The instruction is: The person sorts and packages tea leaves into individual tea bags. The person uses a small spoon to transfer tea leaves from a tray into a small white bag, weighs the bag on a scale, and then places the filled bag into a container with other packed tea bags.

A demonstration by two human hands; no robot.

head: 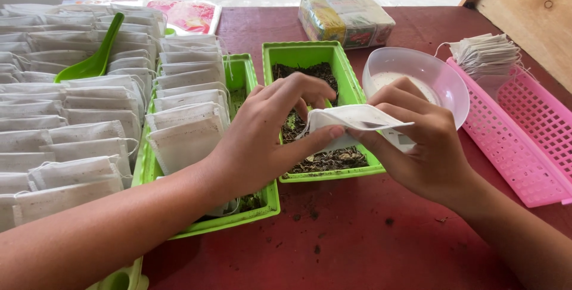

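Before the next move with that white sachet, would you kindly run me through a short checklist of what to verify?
1. Both hands grip the white sachet: ok; the left hand and right hand pinch it together.
2. Sachet held over the green tray of dried leaves: ok.
3. Sachet mouth open or filled: cannot tell; the fingers hide it.
4. Loose material kept in the tray: not ok; crumbs lie on the red table.
5. Spare empty sachets in the pink basket: ok, a stack sits at its far end.
6. Green scoop to hand: ok; it rests on the filled sachets at left.
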